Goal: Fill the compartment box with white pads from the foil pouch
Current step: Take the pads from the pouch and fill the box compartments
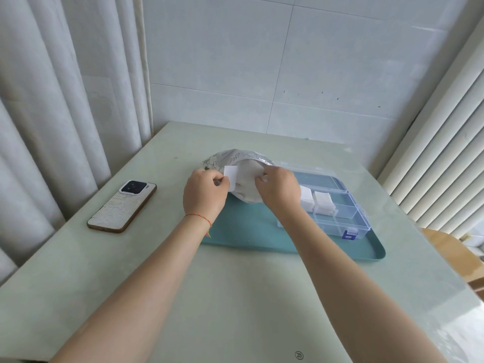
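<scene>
A silver foil pouch [230, 158] lies open on the teal tray [251, 231], its white inside facing me. My left hand [205, 195] pinches a white pad [231, 176] upright at the pouch mouth. At the right side of the mouth, my right hand [279, 189] has its fingers curled on the pouch's edge or on white pads; I cannot tell which. The clear compartment box [337, 208] sits open on the tray to the right. White pads [318, 201] fill two of its compartments, and the nearer ones show nothing inside.
A phone [122, 205] in a pale patterned case lies face down on the table to the left. Curtains hang at the left, a ribbed panel at the right, and a tiled wall stands behind. A wooden chair [455, 255] shows at the right edge.
</scene>
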A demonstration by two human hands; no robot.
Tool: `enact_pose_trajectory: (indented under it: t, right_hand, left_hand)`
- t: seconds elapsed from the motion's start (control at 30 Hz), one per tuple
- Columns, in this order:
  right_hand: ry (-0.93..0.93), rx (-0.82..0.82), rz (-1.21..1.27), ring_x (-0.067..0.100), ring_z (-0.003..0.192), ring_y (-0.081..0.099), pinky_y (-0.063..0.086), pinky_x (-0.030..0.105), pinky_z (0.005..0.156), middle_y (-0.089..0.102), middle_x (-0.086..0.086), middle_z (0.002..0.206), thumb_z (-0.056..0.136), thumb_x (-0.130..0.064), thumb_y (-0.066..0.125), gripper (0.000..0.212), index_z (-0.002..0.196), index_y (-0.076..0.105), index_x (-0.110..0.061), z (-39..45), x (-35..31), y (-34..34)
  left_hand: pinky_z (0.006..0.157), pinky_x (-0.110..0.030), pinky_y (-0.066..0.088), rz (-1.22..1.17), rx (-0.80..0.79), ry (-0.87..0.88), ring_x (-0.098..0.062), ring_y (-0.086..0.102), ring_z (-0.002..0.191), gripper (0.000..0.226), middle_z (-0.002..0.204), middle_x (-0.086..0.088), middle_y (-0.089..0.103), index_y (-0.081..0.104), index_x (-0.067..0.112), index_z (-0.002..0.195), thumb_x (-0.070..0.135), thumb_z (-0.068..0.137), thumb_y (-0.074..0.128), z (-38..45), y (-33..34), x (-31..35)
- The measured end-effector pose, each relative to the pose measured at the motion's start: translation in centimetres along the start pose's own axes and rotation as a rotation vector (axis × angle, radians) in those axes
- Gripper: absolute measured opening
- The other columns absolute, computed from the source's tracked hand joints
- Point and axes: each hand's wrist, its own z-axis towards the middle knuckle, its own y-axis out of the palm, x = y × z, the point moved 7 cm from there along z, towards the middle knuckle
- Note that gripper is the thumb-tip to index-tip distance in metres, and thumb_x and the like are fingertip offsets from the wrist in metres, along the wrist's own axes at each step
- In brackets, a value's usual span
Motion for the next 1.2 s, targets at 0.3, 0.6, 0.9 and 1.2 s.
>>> enact_pose_trajectory:
  t: [0.3,0.6,0.9,1.2]
  right_hand:
    - [0.096,0.097,0.36,0.024,0.071,0.045,0.031,0.032,0.056,0.061,0.015,0.088,0.087,-0.019,0.062,0.024,0.079,0.061,0.004,-0.6,3.5,-1.9]
    - [0.218,-0.141,0.814,0.014,0.041,0.045,0.033,0.021,0.045,0.058,0.013,0.06,0.087,-0.019,0.069,0.021,0.075,0.061,-0.004,-2.7,5.4,-3.7]
    - [0.355,-0.322,1.135,0.015,0.044,0.048,0.028,0.029,0.052,0.063,0.014,0.077,0.088,-0.011,0.07,0.015,0.078,0.06,-0.004,-4.3,7.5,-1.6]
    - [0.436,-0.281,1.116,0.021,0.048,0.057,0.032,0.026,0.047,0.066,0.01,0.072,0.083,-0.02,0.076,0.02,0.086,0.062,-0.005,-5.9,7.3,-0.1]
  left_hand:
    - [0.071,-0.037,0.058,-0.295,-0.144,-0.148,-0.027,0.071,0.07,0.011,0.08,-0.004,0.07,0.054,0.021,0.076,0.012,0.082,0.057,-1.8,2.0,0.8]
    - [0.065,-0.032,0.061,-0.647,-0.294,-0.317,-0.021,0.073,0.07,0.03,0.091,-0.009,0.072,0.072,0.007,0.097,-0.004,0.087,0.046,-2.7,3.8,1.8]
    - [0.067,-0.029,0.061,-1.252,-0.529,-0.616,-0.017,0.073,0.073,0.031,0.084,-0.009,0.075,0.066,0.003,0.099,-0.003,0.097,0.036,-5.0,8.0,4.2]
    - [0.076,-0.028,0.059,-1.445,-0.484,-0.658,-0.021,0.071,0.093,0.034,0.104,-0.011,0.073,0.066,0.005,0.114,0.021,0.099,0.04,-5.8,8.2,3.7]
